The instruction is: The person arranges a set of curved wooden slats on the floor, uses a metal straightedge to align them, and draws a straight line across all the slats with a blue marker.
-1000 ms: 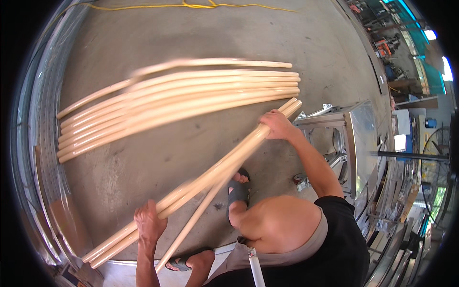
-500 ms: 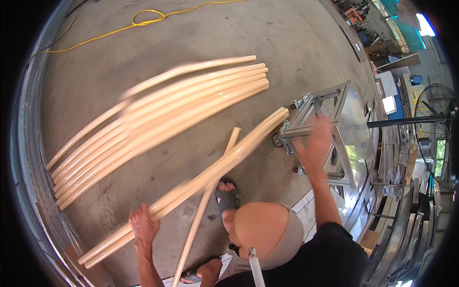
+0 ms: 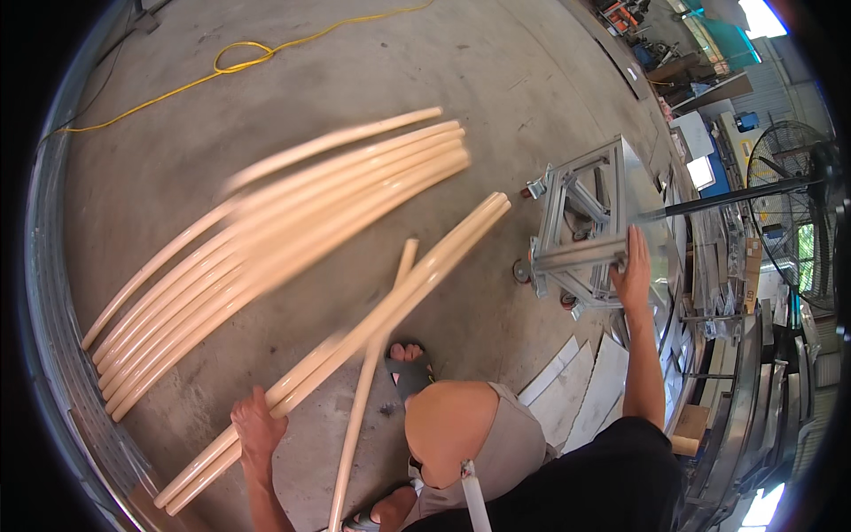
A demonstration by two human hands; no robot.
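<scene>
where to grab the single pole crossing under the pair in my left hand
Probably hold the single pole on the bare stretch below where the pair of poles crosses over it. Come from above and its right, since the pair and your left hand lie to its left; its shaft looks slim and round enough to encircle.

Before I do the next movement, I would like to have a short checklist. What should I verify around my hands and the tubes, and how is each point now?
1. Left hand closed around the pair of cream tubes: ok.
2. Right hand also on the pair: not ok; it is on the wheeled metal frame.
3. Pair lying apart from the single tube: not ok; the pair crosses over it.
4. Forward foot clear of the single tube: cannot tell; they look very close.
5. Frame wheels locked: cannot tell.
6. Yellow cord away from the tubes: ok.
</scene>
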